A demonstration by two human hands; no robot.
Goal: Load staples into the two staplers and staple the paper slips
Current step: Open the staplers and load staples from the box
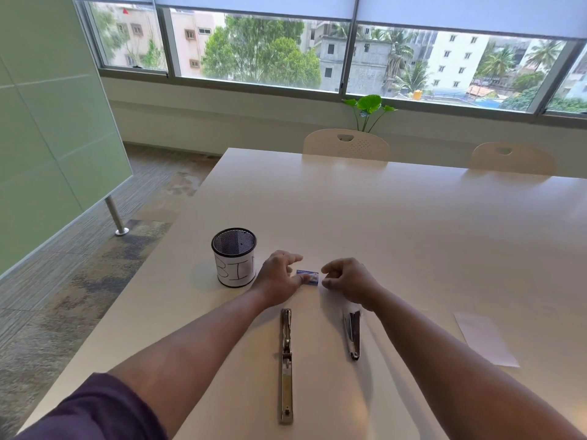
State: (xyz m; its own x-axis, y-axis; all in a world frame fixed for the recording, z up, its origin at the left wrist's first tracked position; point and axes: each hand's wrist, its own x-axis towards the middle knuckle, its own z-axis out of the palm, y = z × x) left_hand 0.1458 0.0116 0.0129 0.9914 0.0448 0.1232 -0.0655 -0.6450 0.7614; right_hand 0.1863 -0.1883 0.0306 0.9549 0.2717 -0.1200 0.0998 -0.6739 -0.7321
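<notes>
A small blue staple box (pixel 308 277) lies on the white table (pixel 413 236) between my two hands. My left hand (pixel 278 279) rests at the box's left end, thumb touching it, fingers loosely spread. My right hand (pixel 347 282) hovers at the box's right end with curled fingers; whether it touches the box is unclear. One stapler (pixel 286 365) lies swung fully open and flat, near the front. A second stapler (pixel 353 335) lies shut to its right, partly under my right wrist. White paper slips (pixel 486 339) lie at the right.
A black mesh cup (pixel 234 257) labelled BIN stands left of my left hand. Two cream chairs (pixel 346 144) sit at the table's far edge. The table's left edge drops to carpet.
</notes>
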